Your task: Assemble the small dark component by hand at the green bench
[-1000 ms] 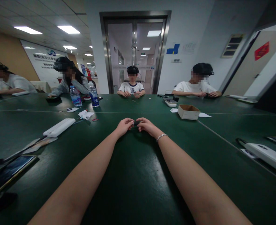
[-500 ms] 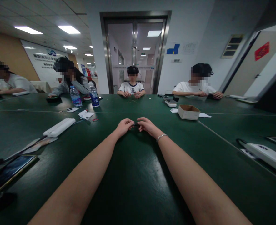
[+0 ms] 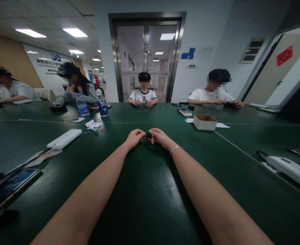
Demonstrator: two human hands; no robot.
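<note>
Between my two hands is a small dark object [image 3: 148, 135], too small for me to tell its kind. My left hand [image 3: 135, 138] pinches its left end. My right hand [image 3: 159, 138], with a silver bracelet at the wrist, has its fingers closed on the right end. Both hands are held close together over the middle of the green table [image 3: 144, 177]. Fingers cover the two ends of the object, and only its middle shows.
An open cardboard box [image 3: 205, 123] stands ahead on the right. Two bottles [image 3: 102, 104] are at far left, near paper scraps [image 3: 93, 125]. A white power strip [image 3: 64, 139] and a phone [image 3: 17, 183] lie left; another strip [image 3: 289, 168] lies right. Several people sit across.
My right fingers have closed in on the dark object, and more of its dark body shows between my hands. My arms have hardly moved.
</note>
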